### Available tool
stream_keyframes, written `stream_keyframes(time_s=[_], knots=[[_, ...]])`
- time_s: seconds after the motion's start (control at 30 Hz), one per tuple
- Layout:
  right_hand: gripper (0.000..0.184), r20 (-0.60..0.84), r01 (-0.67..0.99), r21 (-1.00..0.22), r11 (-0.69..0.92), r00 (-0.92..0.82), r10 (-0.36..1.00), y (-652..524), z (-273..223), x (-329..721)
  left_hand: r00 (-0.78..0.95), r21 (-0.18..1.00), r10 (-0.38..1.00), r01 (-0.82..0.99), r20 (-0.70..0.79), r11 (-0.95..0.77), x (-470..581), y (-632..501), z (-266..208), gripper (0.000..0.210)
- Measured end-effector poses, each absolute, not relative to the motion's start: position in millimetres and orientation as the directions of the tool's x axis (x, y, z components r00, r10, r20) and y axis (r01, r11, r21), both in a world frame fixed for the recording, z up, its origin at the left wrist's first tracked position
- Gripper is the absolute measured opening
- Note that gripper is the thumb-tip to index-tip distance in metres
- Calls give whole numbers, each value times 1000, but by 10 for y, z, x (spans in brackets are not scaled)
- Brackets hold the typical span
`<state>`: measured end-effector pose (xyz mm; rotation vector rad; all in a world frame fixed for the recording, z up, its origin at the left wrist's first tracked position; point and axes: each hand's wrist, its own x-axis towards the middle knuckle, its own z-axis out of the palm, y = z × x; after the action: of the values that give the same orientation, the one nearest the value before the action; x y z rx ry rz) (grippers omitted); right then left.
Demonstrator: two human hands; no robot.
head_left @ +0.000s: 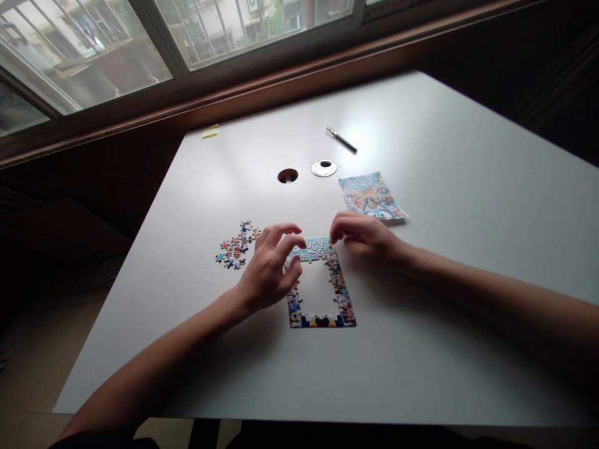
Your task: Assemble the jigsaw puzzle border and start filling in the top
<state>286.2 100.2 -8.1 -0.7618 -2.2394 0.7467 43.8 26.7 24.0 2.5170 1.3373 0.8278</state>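
Observation:
On the white table lies a jigsaw puzzle frame (345, 299), its border joined around a bare middle with a light-blue lettered strip along the top. My left hand (271, 265) hovers over its left side, fingers curved and apart, hiding part of that edge. At the top right corner, my right hand (362, 237) has its fingers curled together; whatever they pinch, if anything, is hidden. A heap of loose puzzle pieces (236, 249) lies to the left of my left hand. Beyond my right hand rests a picture sheet (372, 194) with similar colours and lettering.
A dark pen (341, 140) lies toward the back of the table (224, 368). Nearby are a round cable hole (287, 176) and its silver cover (324, 168). Yellow tape (210, 131) marks the far left corner, and a window (262, 31) stands behind.

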Motion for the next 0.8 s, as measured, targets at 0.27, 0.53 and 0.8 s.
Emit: stream_keyframes(time_s=[0.27,0.53,0.8], knots=[[29,353,338,-728,596,-561,749,1011,-85,2869,402,208,731,782,552,-587,-335,299,307,12],[27,343,362,-703,612,-582,737,980,-75,2864,357,175,834,870,421,-461,-635,302,198,18],[25,295,389,-703,595,-602,742,1004,-116,2890,243,140,917,944,316,-298,-845,300,288,25]])
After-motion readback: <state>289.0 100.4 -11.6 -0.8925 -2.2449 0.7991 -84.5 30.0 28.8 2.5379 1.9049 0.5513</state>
